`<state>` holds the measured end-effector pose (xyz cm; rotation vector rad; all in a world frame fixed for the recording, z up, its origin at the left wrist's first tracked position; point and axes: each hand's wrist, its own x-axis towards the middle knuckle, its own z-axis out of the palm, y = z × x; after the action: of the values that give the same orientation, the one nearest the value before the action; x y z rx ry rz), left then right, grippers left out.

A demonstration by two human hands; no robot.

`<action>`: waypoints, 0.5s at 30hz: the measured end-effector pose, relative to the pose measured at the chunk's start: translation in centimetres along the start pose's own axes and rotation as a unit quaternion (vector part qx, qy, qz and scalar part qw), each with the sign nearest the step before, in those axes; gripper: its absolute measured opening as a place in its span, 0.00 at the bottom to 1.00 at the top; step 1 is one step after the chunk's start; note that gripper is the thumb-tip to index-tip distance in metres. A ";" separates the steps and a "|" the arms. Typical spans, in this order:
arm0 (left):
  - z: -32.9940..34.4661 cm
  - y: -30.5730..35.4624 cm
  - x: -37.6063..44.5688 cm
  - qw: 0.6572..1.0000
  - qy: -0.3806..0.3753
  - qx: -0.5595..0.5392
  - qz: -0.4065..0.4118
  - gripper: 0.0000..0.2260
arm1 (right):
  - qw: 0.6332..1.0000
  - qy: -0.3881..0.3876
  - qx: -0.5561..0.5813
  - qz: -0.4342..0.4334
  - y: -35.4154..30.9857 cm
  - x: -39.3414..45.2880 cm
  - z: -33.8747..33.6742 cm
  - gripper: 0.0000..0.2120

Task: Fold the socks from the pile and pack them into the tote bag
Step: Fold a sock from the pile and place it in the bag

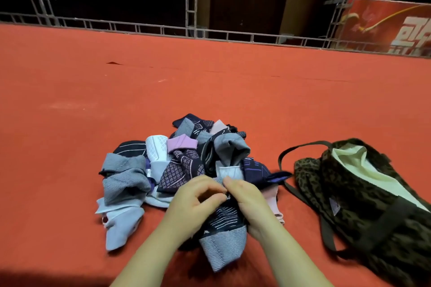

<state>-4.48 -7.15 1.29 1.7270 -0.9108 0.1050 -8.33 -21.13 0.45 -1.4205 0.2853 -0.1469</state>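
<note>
A pile of socks in grey, navy, pink, lilac and white lies on the red surface in front of me. At its near edge, both hands hold one navy sock with pale stripes and a grey toe. My left hand pinches its upper edge with curled fingers. My right hand grips the same edge from the right side, thumb touching the left hand's fingers. The leopard-print tote bag lies to the right of the pile, mouth open, its pale lining showing.
The red carpeted surface stretches wide beyond the pile. A dark bag strap loops toward the pile's right side. Grey metal railings and a red banner stand along the far edge.
</note>
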 end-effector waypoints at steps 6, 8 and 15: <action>-0.6 -1.7 -0.3 0.994 0.015 -0.047 -0.098 0.09 | 0.998 -0.027 0.050 0.025 0.1 -0.2 0.8 0.28; -0.6 -2.2 -0.4 0.988 0.021 -0.063 -0.137 0.11 | 0.997 -0.038 0.060 0.039 0.0 -0.2 0.8 0.30; -0.6 -2.8 -0.3 0.972 0.031 -0.117 -0.200 0.10 | 0.993 -0.110 0.048 -0.015 0.1 -0.4 -0.3 0.13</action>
<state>-2.80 -6.29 -0.85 1.6410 -0.4932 -0.2075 -8.84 -21.31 0.38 -1.3322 0.0737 -0.0269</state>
